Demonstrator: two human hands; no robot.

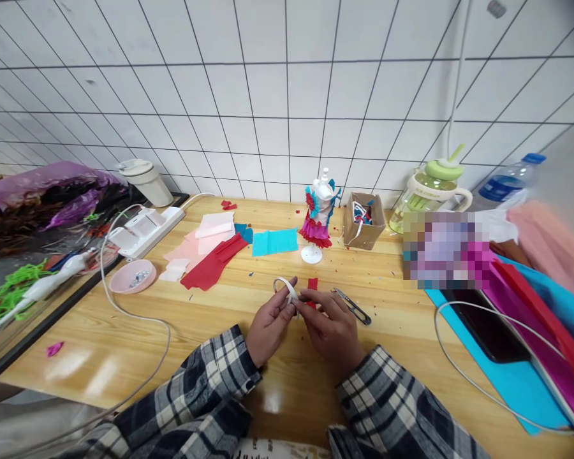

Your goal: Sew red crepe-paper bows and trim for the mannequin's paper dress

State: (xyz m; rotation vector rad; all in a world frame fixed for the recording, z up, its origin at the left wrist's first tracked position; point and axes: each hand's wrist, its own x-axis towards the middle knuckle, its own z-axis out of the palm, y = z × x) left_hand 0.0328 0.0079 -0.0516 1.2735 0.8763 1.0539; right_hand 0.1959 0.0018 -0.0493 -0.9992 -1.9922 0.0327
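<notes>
Both hands meet over the wooden table in the middle. My left hand [271, 322] pinches a thin white strip [287, 287] that curls up in a loop above the fingers. My right hand [333, 325] closes its fingertips on the lower end of the same strip, close to my left thumb. Just behind my right fingers lies a small red piece [312, 284]. Small dark thread snips [354, 307] rest to the right of my right hand. A little dress form [318, 210] in blue, pink and red paper stands upright beyond the hands.
Red [213, 262] and turquoise sheets [275, 242] lie behind left, near a pink dish [132, 276] and a power strip [148, 231]. A cardboard box [361, 234] holds scraps. Bottles, a phone [490, 328] and coloured paper are on the right. White cables cross both sides.
</notes>
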